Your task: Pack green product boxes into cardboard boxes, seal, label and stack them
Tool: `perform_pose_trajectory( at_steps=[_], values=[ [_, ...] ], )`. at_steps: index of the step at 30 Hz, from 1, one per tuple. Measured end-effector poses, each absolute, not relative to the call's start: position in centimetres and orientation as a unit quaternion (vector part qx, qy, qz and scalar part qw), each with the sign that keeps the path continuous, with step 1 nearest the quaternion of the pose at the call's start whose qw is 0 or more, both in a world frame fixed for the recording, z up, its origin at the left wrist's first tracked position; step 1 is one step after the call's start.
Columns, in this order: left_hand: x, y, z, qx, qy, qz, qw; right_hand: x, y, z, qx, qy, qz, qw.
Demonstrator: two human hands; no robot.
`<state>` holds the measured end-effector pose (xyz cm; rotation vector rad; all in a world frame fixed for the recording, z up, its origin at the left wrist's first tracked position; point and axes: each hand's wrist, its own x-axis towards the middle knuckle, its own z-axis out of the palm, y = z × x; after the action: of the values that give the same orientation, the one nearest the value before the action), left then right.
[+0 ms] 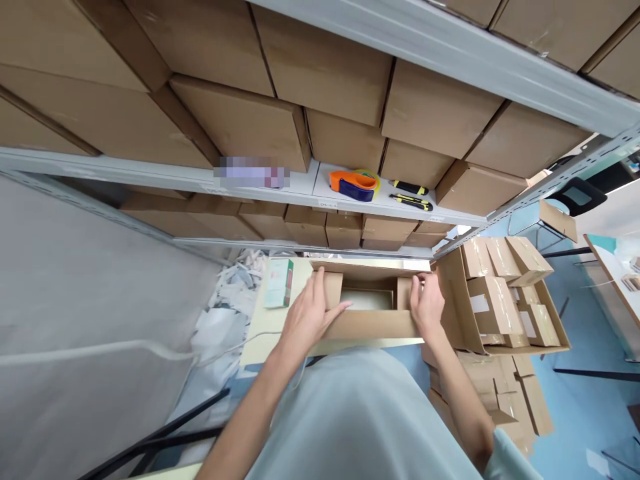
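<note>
"Position of the open box (373, 325), please: where is it held relative to the hands?"

"It is held between them, over the pale table (257, 337), and is touched at both ends. Its left end is partly covered by the left hand (310, 310), its right end by the right hand (427, 303)."

"How are the hands shaped?"

"The left hand is spread wide — its fingers are stretched toward the far left corner, and its thumb is laid along the near side. Whether a firm grip is taken cannot be told. The right hand is drawn narrow, its bent fingers and thumb closed on the right edge near the far corner."

"And what is seen within?"

"Side flaps (333, 290) are seen at both ends, with a pale surface shown between them; whether that is the bottom or the table cannot be told."

"What is found nearby?"

"A green-and-white carton (277, 285) is set left of the left hand, apart from it. Beyond the right hand, a large carton (450, 303) is filled with taped boxes (495, 305). On the shelf (300, 192) ahead, an orange-and-blue tool (355, 185) and two black-and-yellow cutters (413, 202) are laid — well apart from both hands."
</note>
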<state>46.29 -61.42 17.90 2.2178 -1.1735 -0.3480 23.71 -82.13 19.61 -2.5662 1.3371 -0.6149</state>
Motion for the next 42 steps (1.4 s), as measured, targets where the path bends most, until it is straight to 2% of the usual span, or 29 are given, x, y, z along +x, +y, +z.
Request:
perform_pose_trajectory(
  at_steps=[3,7,13,17,21,27,30,35,42],
  values=[
    [45.8,-62.5,15.9,0.836,-0.434,-0.02,0.335,24.4,-82.7,17.1,-0.85,0.419,-0.319,0.007],
    [46.1,-62.8,14.5,0.823,-0.467,-0.008,0.324,24.0,-83.1,15.8,-0.867,0.379,-0.322,-0.025],
    [46.1,-62.2,14.4,0.84,-0.423,-0.017,0.34,22.6,-83.2,15.5,-0.856,0.397,-0.332,0.011],
    [45.7,-61.6,14.9,0.838,-0.429,-0.053,0.331,22.6,-82.9,16.2,-0.888,0.374,-0.261,0.052],
    [46.1,-61.5,14.7,0.838,-0.381,-0.087,0.382,22.1,-82.6,17.3,-0.896,0.371,-0.209,0.124],
    [48.6,-62.2,12.8,0.798,-0.295,-0.258,0.458,20.4,-82.9,17.4,-0.867,0.385,-0.175,0.262],
    [49.4,-62.3,12.5,0.774,-0.31,-0.306,0.459,20.7,-83.2,17.2,-0.867,0.39,-0.156,0.27],
    [49.0,-61.9,12.5,0.759,-0.322,-0.304,0.477,21.5,-83.4,17.4,-0.878,0.393,-0.09,0.257],
    [48.1,-61.3,10.8,0.723,-0.338,-0.329,0.505,21.3,-83.7,17.3,-0.879,0.393,-0.076,0.258]
  ],
)
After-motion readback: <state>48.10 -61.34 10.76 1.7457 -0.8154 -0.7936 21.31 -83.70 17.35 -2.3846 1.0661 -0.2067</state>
